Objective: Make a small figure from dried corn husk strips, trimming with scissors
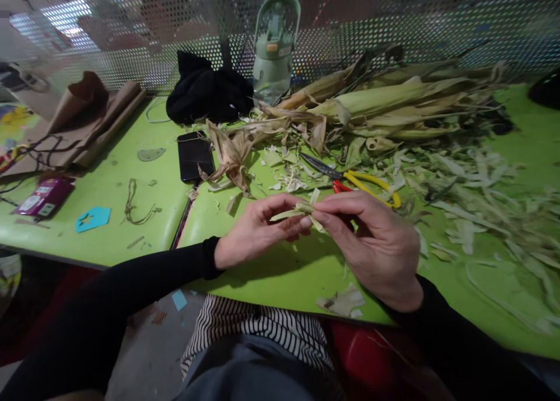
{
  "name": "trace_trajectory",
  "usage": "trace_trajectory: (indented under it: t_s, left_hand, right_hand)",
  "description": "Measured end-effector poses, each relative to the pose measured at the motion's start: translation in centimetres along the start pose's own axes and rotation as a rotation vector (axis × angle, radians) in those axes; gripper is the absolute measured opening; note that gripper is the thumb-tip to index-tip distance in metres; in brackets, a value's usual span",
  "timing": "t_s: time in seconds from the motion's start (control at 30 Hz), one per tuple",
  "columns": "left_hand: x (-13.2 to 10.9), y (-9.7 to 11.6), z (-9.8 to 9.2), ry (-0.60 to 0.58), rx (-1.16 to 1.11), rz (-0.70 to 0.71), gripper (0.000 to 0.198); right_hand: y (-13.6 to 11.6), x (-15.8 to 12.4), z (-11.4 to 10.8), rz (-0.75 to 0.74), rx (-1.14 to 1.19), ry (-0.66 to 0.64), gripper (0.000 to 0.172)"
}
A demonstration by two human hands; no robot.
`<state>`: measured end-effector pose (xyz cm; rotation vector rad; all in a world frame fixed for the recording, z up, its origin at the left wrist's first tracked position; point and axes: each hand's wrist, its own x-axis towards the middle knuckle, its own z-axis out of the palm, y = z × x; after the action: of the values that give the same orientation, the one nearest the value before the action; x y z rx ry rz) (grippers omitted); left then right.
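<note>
My left hand (262,229) and my right hand (371,243) meet above the green table (284,272), both pinched on a small folded strip of corn husk (297,211). Fingertips of the two hands press the pale strip from either side. Scissors with yellow and red handles (354,182) lie just behind my hands. A pile of corn ears in their husks (385,103) sits at the back right.
Husk scraps (472,214) litter the table's right side. A black phone (193,154), a black cloth (205,91) and a green water bottle (275,51) stand behind. Brown paper bags (91,115), a purple box (44,196) and a blue paper cutout (93,218) lie left.
</note>
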<state>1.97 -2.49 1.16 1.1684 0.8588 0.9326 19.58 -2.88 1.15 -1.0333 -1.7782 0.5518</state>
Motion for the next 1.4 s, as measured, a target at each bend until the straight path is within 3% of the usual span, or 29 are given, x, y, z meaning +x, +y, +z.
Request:
trace_trajectory:
  t_s: [0.13,0.33,0.6,0.87,1.07,1.23,1.4]
  left_hand:
    - [0.1,-0.1,-0.1,-0.033,-0.012,0.022,0.047]
    - [0.0,0.1,-0.5,-0.04,0.001,0.06,0.049]
    - [-0.2,-0.2,-0.4,-0.07,0.042,0.086,0.038]
    - [-0.1,-1.1,-1.0,-0.165,0.031,0.078,0.035]
    - [-0.4,-0.7,-1.1,-0.262,-0.018,0.083,0.032]
    - [-0.2,-1.0,-0.9,-0.249,0.06,0.087,0.026]
    - [0.0,-1.5,-0.9,-0.204,0.323,0.234,0.016]
  right_hand:
    - [0.0,0.1,-0.3,0.032,0.022,-0.007,0.001]
    - [0.1,0.1,-0.4,0.202,0.131,0.035,0.011]
    - [0.3,0.0,-0.2,0.221,0.141,0.074,0.01]
    - [2.3,0.6,-0.1,0.352,0.318,0.037,0.02]
    - [1.9,1.1,-0.2,0.457,0.451,0.069,0.017]
    - [1.6,0.8,0.1,0.383,0.319,-0.008,0.018]
    - [0.8,0.2,0.5,0.134,-0.057,-0.063,0.01]
